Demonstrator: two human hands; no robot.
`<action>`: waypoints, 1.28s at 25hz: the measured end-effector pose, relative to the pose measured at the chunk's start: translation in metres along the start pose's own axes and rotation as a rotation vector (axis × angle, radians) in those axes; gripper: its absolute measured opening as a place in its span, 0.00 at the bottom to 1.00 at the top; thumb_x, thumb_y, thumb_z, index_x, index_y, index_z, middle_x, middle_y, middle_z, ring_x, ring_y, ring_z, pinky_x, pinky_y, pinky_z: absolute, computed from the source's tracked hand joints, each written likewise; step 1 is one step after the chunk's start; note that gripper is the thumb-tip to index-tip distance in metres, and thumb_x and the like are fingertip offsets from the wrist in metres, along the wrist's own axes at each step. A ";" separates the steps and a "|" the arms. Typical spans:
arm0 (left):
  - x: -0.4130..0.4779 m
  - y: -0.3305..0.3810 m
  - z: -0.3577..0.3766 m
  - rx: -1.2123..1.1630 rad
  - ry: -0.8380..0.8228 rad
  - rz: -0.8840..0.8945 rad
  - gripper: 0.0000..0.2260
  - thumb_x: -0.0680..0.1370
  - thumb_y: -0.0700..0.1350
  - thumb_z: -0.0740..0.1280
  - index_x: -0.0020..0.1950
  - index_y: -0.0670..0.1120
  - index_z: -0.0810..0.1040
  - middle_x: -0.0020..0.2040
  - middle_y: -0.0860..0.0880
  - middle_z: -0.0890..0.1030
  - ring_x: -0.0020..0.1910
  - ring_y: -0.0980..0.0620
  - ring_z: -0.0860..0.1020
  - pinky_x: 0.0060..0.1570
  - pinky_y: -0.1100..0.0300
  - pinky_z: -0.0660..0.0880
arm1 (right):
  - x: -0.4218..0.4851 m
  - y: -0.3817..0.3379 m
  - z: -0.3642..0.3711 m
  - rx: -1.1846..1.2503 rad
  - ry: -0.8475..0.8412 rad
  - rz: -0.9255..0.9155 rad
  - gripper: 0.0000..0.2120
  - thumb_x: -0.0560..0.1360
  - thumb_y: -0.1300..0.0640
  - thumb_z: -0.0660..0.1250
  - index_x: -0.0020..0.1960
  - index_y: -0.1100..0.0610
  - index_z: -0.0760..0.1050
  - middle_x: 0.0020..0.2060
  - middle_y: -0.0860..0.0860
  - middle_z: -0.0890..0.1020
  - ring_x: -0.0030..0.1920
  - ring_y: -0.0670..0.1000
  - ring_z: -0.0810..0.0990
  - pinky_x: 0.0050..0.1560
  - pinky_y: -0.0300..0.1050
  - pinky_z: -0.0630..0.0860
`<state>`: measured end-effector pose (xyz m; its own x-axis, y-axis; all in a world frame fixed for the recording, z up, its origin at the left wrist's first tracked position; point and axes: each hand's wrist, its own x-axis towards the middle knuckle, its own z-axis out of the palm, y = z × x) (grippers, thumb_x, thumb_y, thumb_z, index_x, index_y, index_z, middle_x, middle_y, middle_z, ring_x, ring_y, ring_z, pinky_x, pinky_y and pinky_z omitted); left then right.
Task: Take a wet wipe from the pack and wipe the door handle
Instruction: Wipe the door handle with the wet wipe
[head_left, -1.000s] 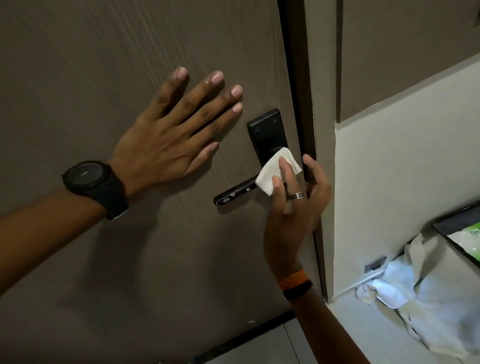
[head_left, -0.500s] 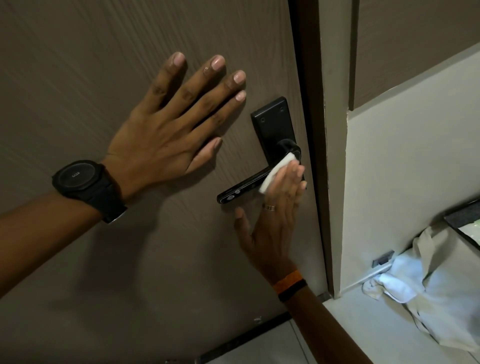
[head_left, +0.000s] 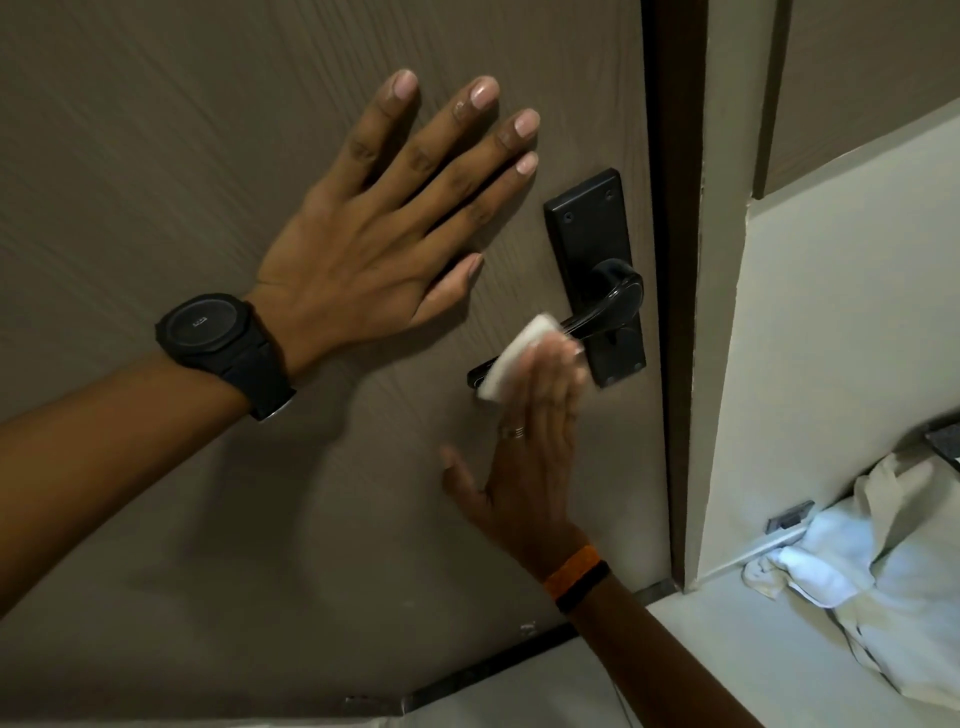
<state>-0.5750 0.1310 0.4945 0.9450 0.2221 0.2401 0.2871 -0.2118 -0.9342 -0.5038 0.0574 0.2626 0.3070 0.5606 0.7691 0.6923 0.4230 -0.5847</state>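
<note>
A black lever door handle (head_left: 610, 306) on a black backplate sits at the right edge of the brown door (head_left: 156, 130). My right hand (head_left: 524, 447) presses a folded white wet wipe (head_left: 511, 358) against the lever's outer part with flat fingers, thumb spread to the left. The fingertips are blurred by motion. The wipe covers the lever's middle; only its tip and its pivot end show. My left hand (head_left: 384, 228), with a black watch on the wrist, lies flat and spread on the door, up and left of the handle. The wipe pack is out of view.
The dark door frame (head_left: 675, 260) runs right of the handle, beside a pale wall (head_left: 831, 338). A crumpled white cloth bag (head_left: 883, 571) lies on a light surface at the lower right, with a dark object's corner (head_left: 943, 436) above it.
My right hand has slid the wipe along the lever from the pivot end toward the tip. The thumb has swung out to the left. My left hand stays flat on the door.
</note>
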 end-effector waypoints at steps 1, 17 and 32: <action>0.000 0.000 0.000 -0.005 -0.002 0.002 0.29 0.87 0.57 0.48 0.86 0.44 0.50 0.84 0.43 0.56 0.82 0.39 0.58 0.76 0.38 0.52 | -0.007 -0.006 0.003 -0.009 -0.050 -0.057 0.47 0.79 0.34 0.56 0.83 0.57 0.35 0.84 0.52 0.36 0.85 0.55 0.39 0.85 0.54 0.38; -0.002 0.003 0.001 -0.026 0.007 -0.031 0.30 0.87 0.57 0.48 0.86 0.44 0.49 0.84 0.43 0.55 0.81 0.39 0.59 0.75 0.38 0.52 | 0.007 0.026 -0.003 -0.099 0.062 0.037 0.42 0.82 0.34 0.52 0.83 0.55 0.35 0.83 0.49 0.35 0.85 0.52 0.38 0.85 0.52 0.37; -0.001 0.003 0.000 -0.024 -0.002 -0.027 0.30 0.87 0.57 0.48 0.85 0.43 0.50 0.84 0.42 0.56 0.81 0.38 0.59 0.74 0.38 0.53 | 0.007 0.018 -0.001 -0.032 0.032 0.014 0.42 0.82 0.32 0.49 0.83 0.56 0.36 0.84 0.50 0.36 0.85 0.53 0.38 0.85 0.52 0.37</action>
<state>-0.5750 0.1304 0.4910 0.9364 0.2302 0.2648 0.3165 -0.2289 -0.9206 -0.4888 0.0679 0.2579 0.3369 0.5429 0.7693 0.7085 0.3919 -0.5869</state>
